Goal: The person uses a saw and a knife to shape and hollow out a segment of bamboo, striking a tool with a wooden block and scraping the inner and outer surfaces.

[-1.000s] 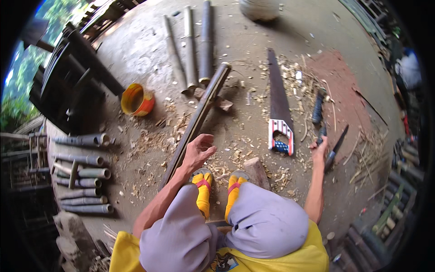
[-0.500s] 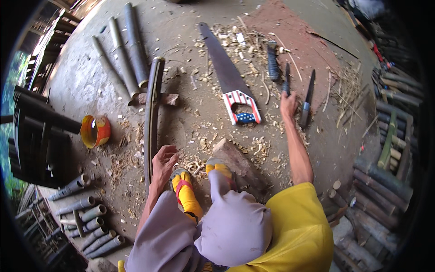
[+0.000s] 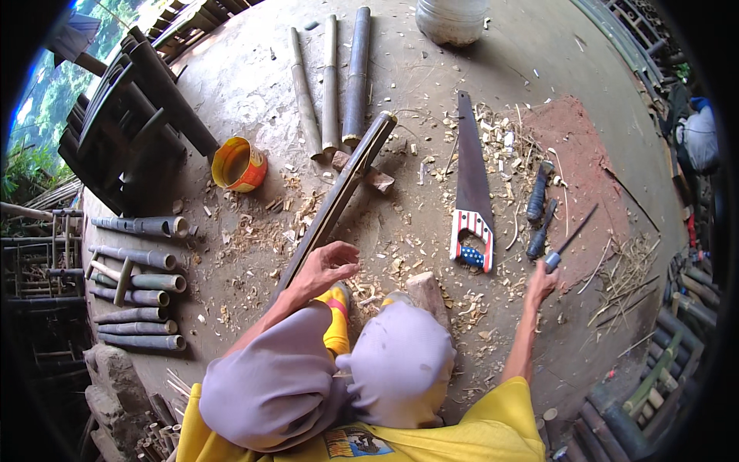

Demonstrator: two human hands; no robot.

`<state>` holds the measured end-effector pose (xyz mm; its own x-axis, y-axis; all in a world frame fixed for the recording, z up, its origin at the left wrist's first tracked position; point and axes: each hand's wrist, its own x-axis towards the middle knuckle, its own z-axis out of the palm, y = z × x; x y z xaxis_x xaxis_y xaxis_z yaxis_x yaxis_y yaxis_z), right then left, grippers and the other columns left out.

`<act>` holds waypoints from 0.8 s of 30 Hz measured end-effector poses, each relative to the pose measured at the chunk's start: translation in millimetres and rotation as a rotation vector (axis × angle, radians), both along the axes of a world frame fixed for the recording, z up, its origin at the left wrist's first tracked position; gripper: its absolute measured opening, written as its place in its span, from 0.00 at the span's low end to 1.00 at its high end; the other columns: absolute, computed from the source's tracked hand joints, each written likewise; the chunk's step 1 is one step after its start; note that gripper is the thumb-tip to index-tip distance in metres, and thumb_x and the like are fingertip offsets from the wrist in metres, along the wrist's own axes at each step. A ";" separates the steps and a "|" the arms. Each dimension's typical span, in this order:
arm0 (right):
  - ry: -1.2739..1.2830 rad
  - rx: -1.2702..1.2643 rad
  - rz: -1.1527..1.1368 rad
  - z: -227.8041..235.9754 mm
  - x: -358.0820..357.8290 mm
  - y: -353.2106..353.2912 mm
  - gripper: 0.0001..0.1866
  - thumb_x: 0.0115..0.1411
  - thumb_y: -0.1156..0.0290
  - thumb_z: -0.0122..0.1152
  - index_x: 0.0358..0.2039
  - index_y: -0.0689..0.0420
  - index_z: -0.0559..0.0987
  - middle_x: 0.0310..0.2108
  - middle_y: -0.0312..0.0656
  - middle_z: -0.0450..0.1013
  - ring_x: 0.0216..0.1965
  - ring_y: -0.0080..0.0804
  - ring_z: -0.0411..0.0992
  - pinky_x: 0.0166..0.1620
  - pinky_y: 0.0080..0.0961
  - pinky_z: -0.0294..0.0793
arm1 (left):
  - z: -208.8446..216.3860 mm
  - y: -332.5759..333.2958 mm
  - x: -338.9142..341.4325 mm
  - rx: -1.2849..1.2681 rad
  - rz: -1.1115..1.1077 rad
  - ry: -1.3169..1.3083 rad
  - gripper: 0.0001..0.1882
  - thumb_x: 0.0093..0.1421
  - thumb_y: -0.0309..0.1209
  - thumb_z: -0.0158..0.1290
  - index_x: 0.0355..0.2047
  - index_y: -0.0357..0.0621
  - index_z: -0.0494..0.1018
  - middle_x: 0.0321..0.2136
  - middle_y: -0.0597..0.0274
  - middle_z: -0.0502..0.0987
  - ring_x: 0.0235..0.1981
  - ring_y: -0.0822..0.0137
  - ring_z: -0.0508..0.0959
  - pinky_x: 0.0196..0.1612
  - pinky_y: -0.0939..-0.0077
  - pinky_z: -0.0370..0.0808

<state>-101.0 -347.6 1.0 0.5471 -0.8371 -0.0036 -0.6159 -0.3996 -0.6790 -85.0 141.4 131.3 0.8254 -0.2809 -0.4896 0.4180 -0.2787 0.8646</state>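
In my right hand [image 3: 542,283] is a knife [image 3: 576,229] with a slim dark blade and a grey-blue collar; the fingers are closed round its handle, low over the ground. My left hand [image 3: 331,264] hovers by a long dark bamboo pole [image 3: 332,206], fingers loosely bent and apart, with nothing in them. The pole's far end rests across a reddish stone block [image 3: 379,182]. Left of my right hand lie a dark-handled tool [image 3: 541,231] and a thicker tool with a wrapped handle [image 3: 540,192]. A handsaw [image 3: 472,177] with a striped, starred handle lies between my hands.
Three bamboo poles [image 3: 356,77] lie ahead. An orange-yellow tub [image 3: 248,179] stands at left, beyond several cut bamboo tubes [image 3: 138,298]. A wooden block [image 3: 428,296] sits before my knees. Shavings litter the ground; a cloudy plastic container [image 3: 452,19] stands at the far edge.
My right hand has left the dark-handled tool on the ground and now grips the knife that lay beside it. The view has turned, so the scene appears shifted and rotated.
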 end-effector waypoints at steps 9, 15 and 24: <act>-0.335 0.447 1.184 134.5 27.2 280.5 0.41 0.56 0.52 0.60 0.61 0.65 0.57 0.51 0.58 0.62 0.55 0.50 0.62 0.54 0.41 0.65 | 19.8 -34.0 55.8 -0.453 0.492 -0.044 0.21 0.53 0.32 0.58 0.41 0.40 0.60 0.27 0.57 0.73 0.25 0.66 0.78 0.30 0.72 0.78; 0.276 -0.157 0.820 36.8 -64.6 202.6 0.47 0.48 0.62 0.67 0.63 0.60 0.52 0.52 0.59 0.61 0.48 0.49 0.65 0.53 0.43 0.64 | -30.5 70.5 31.4 0.081 0.451 -0.200 0.20 0.43 0.29 0.56 0.36 0.39 0.61 0.23 0.59 0.73 0.21 0.69 0.76 0.25 0.73 0.75; 0.478 0.525 0.403 20.3 -144.0 199.1 0.54 0.42 0.59 0.71 0.64 0.61 0.49 0.55 0.57 0.59 0.53 0.48 0.62 0.57 0.40 0.61 | -48.9 70.8 28.4 0.592 0.086 0.008 0.24 0.47 0.39 0.58 0.39 0.36 0.65 0.25 0.44 0.76 0.30 0.48 0.78 0.34 0.59 0.73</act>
<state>-245.1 -148.6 21.3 0.6460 -0.4002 -0.6500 -0.7632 -0.3549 -0.5400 -56.7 212.2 82.3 0.8288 0.1093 -0.5488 0.4662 -0.6772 0.5692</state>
